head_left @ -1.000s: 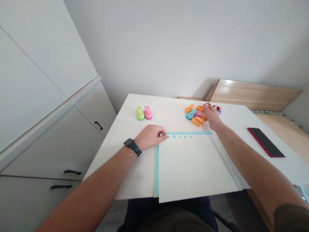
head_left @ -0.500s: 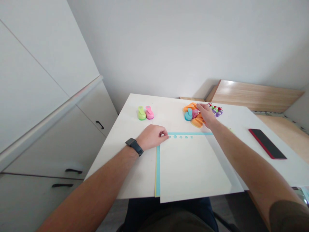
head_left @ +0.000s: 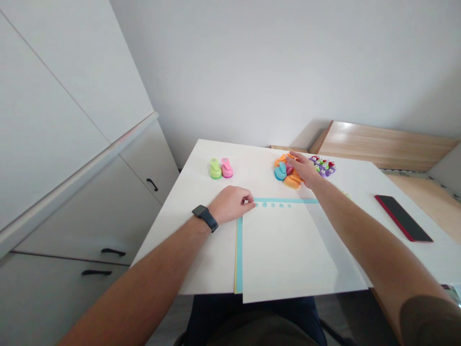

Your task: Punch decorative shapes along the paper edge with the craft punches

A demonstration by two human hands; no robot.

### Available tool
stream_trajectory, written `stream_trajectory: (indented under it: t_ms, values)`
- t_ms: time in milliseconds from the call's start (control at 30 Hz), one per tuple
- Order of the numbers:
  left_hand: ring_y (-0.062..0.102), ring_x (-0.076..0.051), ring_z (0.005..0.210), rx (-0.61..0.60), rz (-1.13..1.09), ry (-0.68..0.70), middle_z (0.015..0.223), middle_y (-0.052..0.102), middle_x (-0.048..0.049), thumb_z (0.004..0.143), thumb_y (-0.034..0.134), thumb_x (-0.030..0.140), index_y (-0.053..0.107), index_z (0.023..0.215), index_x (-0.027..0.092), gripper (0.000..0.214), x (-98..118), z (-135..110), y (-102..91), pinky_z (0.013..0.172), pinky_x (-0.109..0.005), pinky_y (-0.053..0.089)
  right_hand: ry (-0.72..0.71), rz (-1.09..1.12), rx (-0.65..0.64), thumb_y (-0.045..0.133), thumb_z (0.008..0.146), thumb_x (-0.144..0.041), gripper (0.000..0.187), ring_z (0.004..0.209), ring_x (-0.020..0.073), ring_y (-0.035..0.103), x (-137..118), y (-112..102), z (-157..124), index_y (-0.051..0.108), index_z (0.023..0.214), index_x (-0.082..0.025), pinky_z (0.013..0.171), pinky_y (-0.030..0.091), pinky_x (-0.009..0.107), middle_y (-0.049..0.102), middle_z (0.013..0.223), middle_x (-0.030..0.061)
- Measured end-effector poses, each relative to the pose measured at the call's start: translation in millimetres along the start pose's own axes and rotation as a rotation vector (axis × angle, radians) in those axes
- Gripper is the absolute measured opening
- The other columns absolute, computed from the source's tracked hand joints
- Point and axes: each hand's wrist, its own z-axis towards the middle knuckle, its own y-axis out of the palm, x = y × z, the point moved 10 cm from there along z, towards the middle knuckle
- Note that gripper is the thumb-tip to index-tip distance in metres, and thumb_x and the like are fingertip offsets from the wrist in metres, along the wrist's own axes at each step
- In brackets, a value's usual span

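My left hand [head_left: 234, 204], with fingers curled and thumb and forefinger together, is at the upper left corner of a white paper sheet [head_left: 295, 250]. A row of small punched shapes [head_left: 273, 205] along the sheet's top shows blue. Under it, blue paper [head_left: 239, 259] sticks out at the left and top, with a thin yellow edge beside it. My right hand [head_left: 305, 169] reaches over a cluster of craft punches, its fingers stretched out and apart. Around it are a blue punch [head_left: 280, 171], an orange punch [head_left: 294, 181] and a pink punch partly hidden behind the fingers.
A green punch [head_left: 215, 169] and a pink punch [head_left: 226, 168] stand at the back left of the white table [head_left: 205, 259]. Small purple, red and green figures [head_left: 325, 166] sit right of my right hand. A dark red-edged flat object [head_left: 403, 217] lies further right.
My right hand has shifted slightly left and up over the punches. The left hand keeps its place at the sheet's corner. The whole view has swung a little.
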Motion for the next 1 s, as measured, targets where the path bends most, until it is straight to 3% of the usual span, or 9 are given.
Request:
stream_trajectory:
  t_ms: [167, 367, 700, 1000]
  values:
    - [0.064, -0.015, 0.071, 0.003, 0.001, 0.003, 0.078, 0.075, -0.0014, 0.091, 0.067, 0.038, 0.078, 0.085, 0.02, 0.022, 1.8, -0.3, -1.1, 0.065, -0.026, 0.041, -0.016, 0.045, -0.069, 0.078, 0.084, -0.04, 0.048, 0.067, 0.0168, 0.068, -0.7, 17.7, 5.4, 0.072, 0.128, -0.022, 0.065, 0.06, 0.032, 0.076, 0.085, 0.0024]
    - [0.064, -0.015, 0.07, 0.001, 0.008, 0.012, 0.078, 0.075, -0.0015, 0.091, 0.067, 0.038, 0.078, 0.086, 0.02, 0.022, 2.8, 0.2, -1.0, 0.065, -0.027, 0.041, -0.048, 0.006, -0.099, 0.076, 0.087, -0.04, 0.05, 0.057, 0.0125, 0.061, -9.2, 44.1, 4.1, 0.07, 0.132, -0.02, 0.058, 0.054, 0.026, 0.07, 0.073, -0.001]
    - [0.065, -0.015, 0.071, 0.004, 0.014, 0.02, 0.081, 0.076, -0.002, 0.091, 0.068, 0.038, 0.079, 0.087, 0.019, 0.022, 2.8, 0.2, -1.5, 0.065, -0.026, 0.041, -0.103, -0.046, -0.21, 0.071, 0.09, -0.042, 0.051, 0.058, 0.0127, 0.062, -27.7, 105.3, -3.5, 0.069, 0.135, -0.02, 0.056, 0.052, 0.024, 0.07, 0.072, -0.0005]
    - [0.066, -0.016, 0.073, 0.0, -0.002, 0.008, 0.08, 0.076, -0.0016, 0.091, 0.069, 0.037, 0.079, 0.086, 0.02, 0.02, 2.9, -0.5, -1.5, 0.065, -0.026, 0.041, -0.165, -0.155, -0.223, 0.067, 0.093, -0.043, 0.045, 0.073, 0.0167, 0.068, -51.4, 165.0, -20.7, 0.072, 0.133, -0.022, 0.079, 0.058, 0.032, 0.076, 0.084, 0.0028]
